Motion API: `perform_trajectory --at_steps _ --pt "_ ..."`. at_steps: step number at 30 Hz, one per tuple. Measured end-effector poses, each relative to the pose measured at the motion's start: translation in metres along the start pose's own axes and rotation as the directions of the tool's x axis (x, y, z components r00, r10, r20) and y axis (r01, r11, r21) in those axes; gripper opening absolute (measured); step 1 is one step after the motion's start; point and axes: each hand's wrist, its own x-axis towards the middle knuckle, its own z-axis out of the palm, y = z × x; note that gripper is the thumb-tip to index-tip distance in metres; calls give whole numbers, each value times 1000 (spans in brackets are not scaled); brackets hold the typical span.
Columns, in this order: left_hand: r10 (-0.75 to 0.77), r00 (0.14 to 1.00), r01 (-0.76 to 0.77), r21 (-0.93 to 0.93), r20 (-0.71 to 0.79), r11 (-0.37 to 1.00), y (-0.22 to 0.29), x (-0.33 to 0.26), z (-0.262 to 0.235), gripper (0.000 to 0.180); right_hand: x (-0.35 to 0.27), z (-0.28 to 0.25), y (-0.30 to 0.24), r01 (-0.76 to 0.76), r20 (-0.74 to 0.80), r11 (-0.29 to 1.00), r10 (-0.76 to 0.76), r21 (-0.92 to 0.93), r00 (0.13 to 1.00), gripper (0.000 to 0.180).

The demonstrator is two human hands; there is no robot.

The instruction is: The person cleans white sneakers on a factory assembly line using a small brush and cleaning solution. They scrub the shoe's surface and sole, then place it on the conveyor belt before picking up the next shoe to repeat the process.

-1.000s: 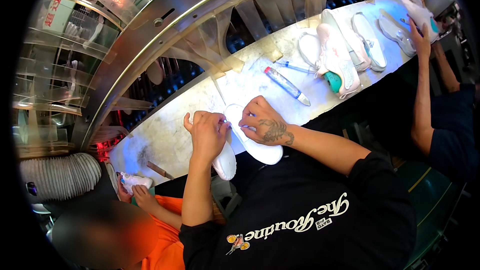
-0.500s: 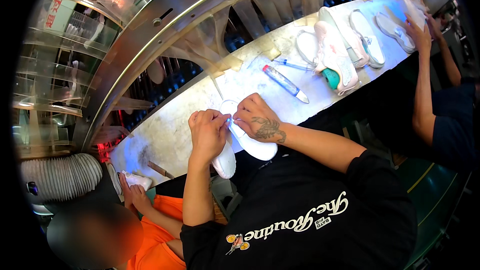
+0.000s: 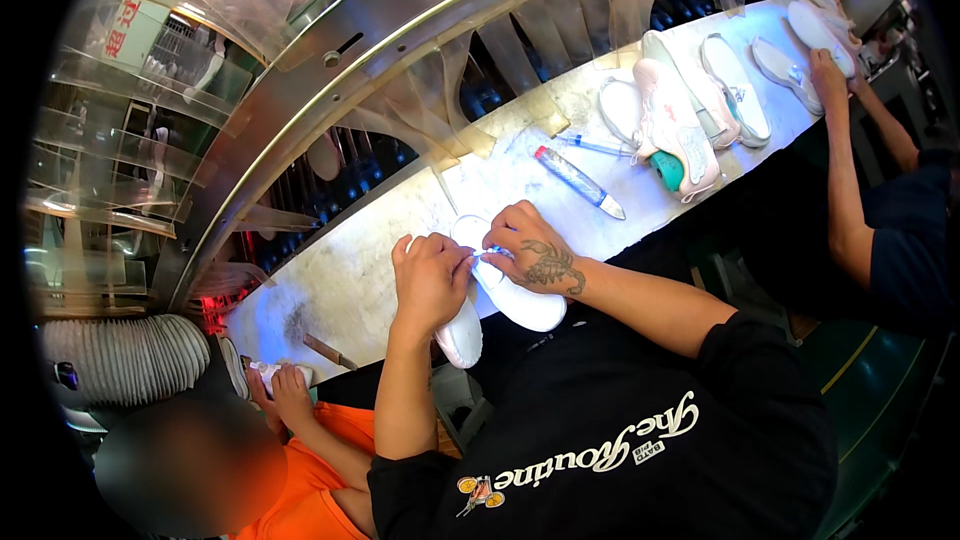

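A white shoe sole [image 3: 525, 302] lies at the near edge of the bench, under both my hands. A second white sole [image 3: 461, 338] shows beneath my left wrist, jutting past the edge. My left hand [image 3: 430, 280] is pinched, thumb and fingertips together over the first sole's middle. Close beside it, my right hand [image 3: 527, 245] has its fingers curled and pinching too. Between the fingertips is a small bright spot; what they hold is too small to name. Beyond my right hand lies a brush-like tool [image 3: 580, 183] with a red end and pale tip.
A slim blue tool [image 3: 597, 145] and a pinkish shoe [image 3: 672, 130] with several soles lie farther right on the bench [image 3: 370, 230]. Metal machinery with clear plastic strips [image 3: 520, 45] runs behind. A short wooden-handled tool [image 3: 328, 351] lies at left. Co-workers handle shoe parts at both ends.
The view has shifted slightly. My hands stay pinched over the same sole, with the fingers slightly rearranged. The right co-worker's shoe part has turned, showing a broad white face.
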Motion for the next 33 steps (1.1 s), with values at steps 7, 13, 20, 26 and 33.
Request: perform_trajectory --at_steps 7,13,20,26,33 --pt "2 999 -5 92 36 996 4 0 3 10 -1 -3 -6 -99 -7 993 100 64 995 20" --pt "123 992 -125 176 25 976 9 -1 5 7 18 -19 -8 -118 223 993 117 -7 968 17" --pt "185 981 -165 259 -56 952 8 -6 13 5 47 -28 -24 -20 476 967 142 -253 868 14" --pt "246 967 -209 331 -73 920 13 -4 17 5 47 -26 -30 162 473 916 33 -366 880 15" --pt "172 985 -165 216 -14 962 11 0 13 5 20 -20 8 82 264 996 -73 -25 962 10"
